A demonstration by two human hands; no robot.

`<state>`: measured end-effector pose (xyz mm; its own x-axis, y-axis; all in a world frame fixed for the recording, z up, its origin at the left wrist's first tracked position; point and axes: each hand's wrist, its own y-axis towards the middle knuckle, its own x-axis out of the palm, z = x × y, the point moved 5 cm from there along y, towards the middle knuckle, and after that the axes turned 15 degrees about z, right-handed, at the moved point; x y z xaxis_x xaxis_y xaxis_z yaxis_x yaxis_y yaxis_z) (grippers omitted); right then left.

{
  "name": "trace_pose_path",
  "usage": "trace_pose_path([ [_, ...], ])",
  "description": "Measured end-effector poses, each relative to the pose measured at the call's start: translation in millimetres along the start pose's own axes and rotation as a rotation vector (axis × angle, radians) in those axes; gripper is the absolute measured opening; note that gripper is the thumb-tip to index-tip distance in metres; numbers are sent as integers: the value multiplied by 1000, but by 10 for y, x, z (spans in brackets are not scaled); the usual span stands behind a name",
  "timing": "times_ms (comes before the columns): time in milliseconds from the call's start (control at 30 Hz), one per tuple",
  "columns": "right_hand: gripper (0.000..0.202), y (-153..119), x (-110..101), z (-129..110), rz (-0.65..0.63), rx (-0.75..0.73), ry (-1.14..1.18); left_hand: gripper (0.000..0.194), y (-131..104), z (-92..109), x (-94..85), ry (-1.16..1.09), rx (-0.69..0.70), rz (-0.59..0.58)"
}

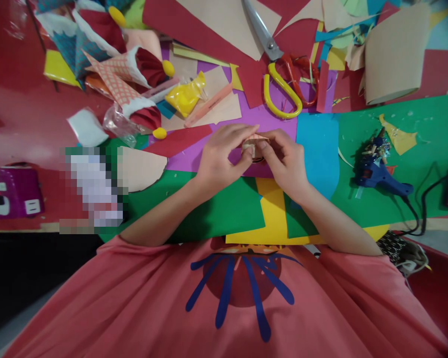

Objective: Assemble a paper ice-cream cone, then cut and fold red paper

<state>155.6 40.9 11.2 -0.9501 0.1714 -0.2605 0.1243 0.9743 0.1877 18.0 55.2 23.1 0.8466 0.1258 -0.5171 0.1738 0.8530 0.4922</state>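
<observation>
My left hand [223, 155] and my right hand [286, 160] meet in front of me, fingers curled round a small curved paper piece [256, 141]. Pale beige shows on it, with a reddish checked pattern along its upper edge. Both thumbs press on its near side; the fingers hide much of the rest. Beneath the hands lie a purple sheet [220, 161] and a green sheet [209, 204]. Just beyond are scissors [280, 64] with one yellow and one red handle loop.
A blue glue gun [384, 174] with a cord rests at the right. Patterned paper cones [115, 74] with white trim and yellow tips crowd the upper left. A beige paper cylinder [393, 57] stands upper right. A purple power strip [15, 191] sits far left.
</observation>
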Motion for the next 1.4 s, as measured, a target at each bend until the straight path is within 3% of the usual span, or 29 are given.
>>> trace_pose_path([
  [167,24,-18,33,33,10,32,42,22,-16,-35,20,-96,-153,66],
  [333,23,-26,95,92,-10,73,84,18,-41,-87,40,-211,-205,94],
  [500,25,-7,109,161,17,137,141,17,-52,-61,45,-201,-144,70],
  [700,31,-33,116,135,-58,157,214,11,-61,-87,46,-187,-170,89],
  [833,29,-40,115,109,-81,145,223,13,-36,30,-40,-132,11,135],
  [900,27,-27,114,106,-74,100,182,23,-8,97,-52,-73,142,79],
  [967,26,-10,113,128,-57,68,152,37,15,93,-3,-38,204,-67],
  [1100,29,1,119,199,-52,77,172,68,49,-86,76,-47,120,-187],
  [1200,30,-6,106,191,-76,44,105,60,9,-178,149,-94,34,-294],
  [1300,29,3,33,141,-42,-15,-16,49,-24,-193,154,-84,-25,-324],
  [1400,22,16,-72,19,40,-218,-122,43,-41,-176,148,-56,-39,-376],
])
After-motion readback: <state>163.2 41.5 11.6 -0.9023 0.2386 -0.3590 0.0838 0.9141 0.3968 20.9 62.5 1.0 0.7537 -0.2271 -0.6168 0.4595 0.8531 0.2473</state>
